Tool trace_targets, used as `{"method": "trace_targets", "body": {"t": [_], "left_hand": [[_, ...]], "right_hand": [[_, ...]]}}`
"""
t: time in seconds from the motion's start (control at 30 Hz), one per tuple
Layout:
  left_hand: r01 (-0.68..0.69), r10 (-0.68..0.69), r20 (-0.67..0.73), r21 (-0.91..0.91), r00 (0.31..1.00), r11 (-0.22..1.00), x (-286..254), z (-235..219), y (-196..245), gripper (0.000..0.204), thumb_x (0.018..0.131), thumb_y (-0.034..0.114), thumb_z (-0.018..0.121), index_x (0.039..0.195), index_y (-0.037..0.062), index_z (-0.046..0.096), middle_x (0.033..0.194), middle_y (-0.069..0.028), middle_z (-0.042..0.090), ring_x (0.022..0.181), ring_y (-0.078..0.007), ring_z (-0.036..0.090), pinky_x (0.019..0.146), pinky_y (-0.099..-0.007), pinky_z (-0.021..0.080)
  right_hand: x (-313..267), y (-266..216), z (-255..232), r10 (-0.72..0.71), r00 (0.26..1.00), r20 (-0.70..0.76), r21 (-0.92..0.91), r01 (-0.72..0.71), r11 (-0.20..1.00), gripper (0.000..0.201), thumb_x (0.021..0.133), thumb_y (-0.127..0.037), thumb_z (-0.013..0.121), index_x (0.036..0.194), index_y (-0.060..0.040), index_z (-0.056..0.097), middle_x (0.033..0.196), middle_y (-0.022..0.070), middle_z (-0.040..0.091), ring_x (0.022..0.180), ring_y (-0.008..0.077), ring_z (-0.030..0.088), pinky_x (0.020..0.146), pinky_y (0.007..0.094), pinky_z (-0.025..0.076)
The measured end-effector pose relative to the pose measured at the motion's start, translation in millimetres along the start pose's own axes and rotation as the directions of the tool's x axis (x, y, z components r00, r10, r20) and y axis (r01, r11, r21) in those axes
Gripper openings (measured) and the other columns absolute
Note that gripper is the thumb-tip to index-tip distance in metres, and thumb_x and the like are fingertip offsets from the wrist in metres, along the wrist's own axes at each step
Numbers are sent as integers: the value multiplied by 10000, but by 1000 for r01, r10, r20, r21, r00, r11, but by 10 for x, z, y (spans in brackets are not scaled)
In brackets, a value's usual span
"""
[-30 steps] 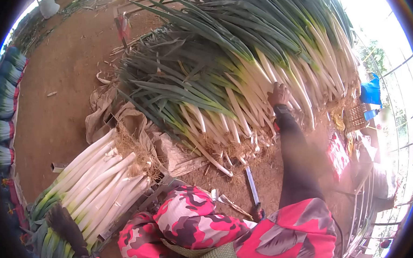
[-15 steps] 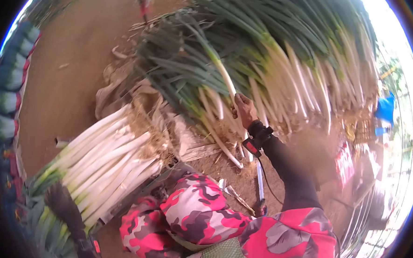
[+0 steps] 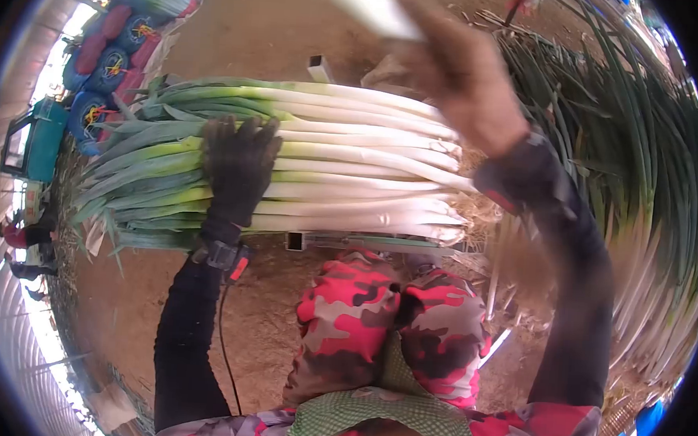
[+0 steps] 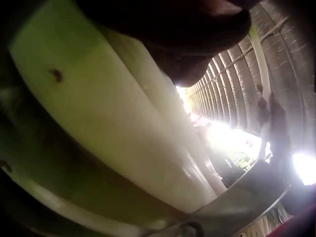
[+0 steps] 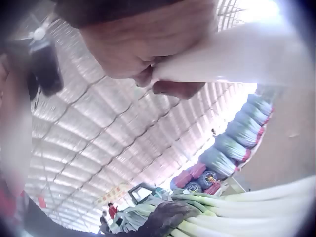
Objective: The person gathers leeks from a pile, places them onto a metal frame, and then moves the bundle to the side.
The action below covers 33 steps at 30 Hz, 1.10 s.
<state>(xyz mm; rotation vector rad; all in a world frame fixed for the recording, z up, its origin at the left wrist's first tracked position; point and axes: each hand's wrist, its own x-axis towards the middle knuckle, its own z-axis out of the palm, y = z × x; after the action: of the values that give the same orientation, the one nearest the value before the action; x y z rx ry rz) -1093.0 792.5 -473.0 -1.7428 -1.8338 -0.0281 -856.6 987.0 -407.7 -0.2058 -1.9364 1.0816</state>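
Note:
My gloved left hand (image 3: 240,161) rests with fingers spread across a row of green onions (image 3: 352,157), where the green leaves meet the white stalks. The row lies side by side on a low metal frame (image 3: 294,241), leaves left and roots right. Raised over the root end, my bare right hand (image 3: 471,78) grips one green onion (image 3: 368,7) by its white stalk; it is blurred in the head view. In the right wrist view, fingers curl round that white stalk (image 5: 237,57). Close to the left wrist camera are pale green stalks (image 4: 108,108).
A large heap of green onions (image 3: 643,178) lies on the ground to the right. Packed bundles (image 3: 108,71) line the far left, near a teal vehicle (image 3: 41,139). A thin blade-like strip (image 3: 496,348) lies beside my knees. People (image 3: 28,237) stand at the far left.
My right hand reached into the heap, took one green onion and brought it left over the row. The head view swung left. My left hand remains on the row.

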Motion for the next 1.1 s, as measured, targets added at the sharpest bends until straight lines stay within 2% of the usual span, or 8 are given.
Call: {"method": "trace_targets", "body": {"t": [0.13,0.3,0.57,0.77,0.83,0.87,0.93,1.1], "left_hand": [[35,-38,-43,-63,998,997,43,-117,21,249,847,271,640,1078,189,680,1038,-22,607,1023,-281,518,995,-482,359],[-61,59,-39,-39,998,997,117,-197,-13,199,842,220,641,1014,127,678,1002,-36,627,978,-253,560,927,-449,407],[-123,105,297,43,949,991,398,15,-299,341,964,267,501,1252,99,573,1271,-72,575,1205,-257,511,1032,-429,374],[-92,75,191,84,979,992,295,127,-307,328,975,258,501,1251,94,567,1246,-88,588,1138,-270,558,981,-408,428],[-122,112,171,48,979,991,312,194,-359,337,986,275,487,1256,90,564,1231,-90,599,1127,-287,564,976,-409,432],[-112,105,181,29,978,993,298,225,-385,339,985,274,487,1259,88,562,1229,-90,602,1131,-287,562,975,-407,432],[-124,120,200,3,972,992,309,193,-371,341,980,265,495,1268,94,559,1236,-92,606,1134,-292,559,970,-400,433],[26,-3,228,-95,974,995,306,123,-264,344,985,225,481,1296,96,553,1255,-98,601,1137,-297,558,968,-398,428]], "right_hand": [[-277,850,840,-162,927,337,-573,339,747,377,909,-221,573,1251,-66,540,818,147,628,574,248,555,531,374,479],[-530,1071,819,370,859,353,-492,-166,855,462,876,-138,548,1332,-157,477,898,183,569,743,330,555,647,469,453],[-696,711,841,463,863,200,-709,-199,677,459,830,-191,521,1288,-206,509,1078,123,550,976,323,567,760,487,455],[-1621,274,-470,278,939,-202,-434,-340,834,443,788,-20,561,1225,-94,550,958,136,596,898,358,590,768,388,512],[-2384,628,-886,333,857,-394,-324,-469,822,353,795,-4,596,1148,-18,585,1055,137,630,933,265,631,808,332,523],[-3090,1219,-919,558,568,-605,307,-480,822,267,818,-34,607,1083,-26,636,1042,116,660,890,216,644,781,312,519],[-3825,1149,-1349,795,259,-549,-195,-964,180,196,815,-178,577,900,-36,683,926,213,668,925,363,641,813,420,503],[-5303,1771,-1350,698,398,-594,-476,-874,94,273,809,-153,542,1055,-49,602,942,227,655,888,412,626,768,479,501]]}}
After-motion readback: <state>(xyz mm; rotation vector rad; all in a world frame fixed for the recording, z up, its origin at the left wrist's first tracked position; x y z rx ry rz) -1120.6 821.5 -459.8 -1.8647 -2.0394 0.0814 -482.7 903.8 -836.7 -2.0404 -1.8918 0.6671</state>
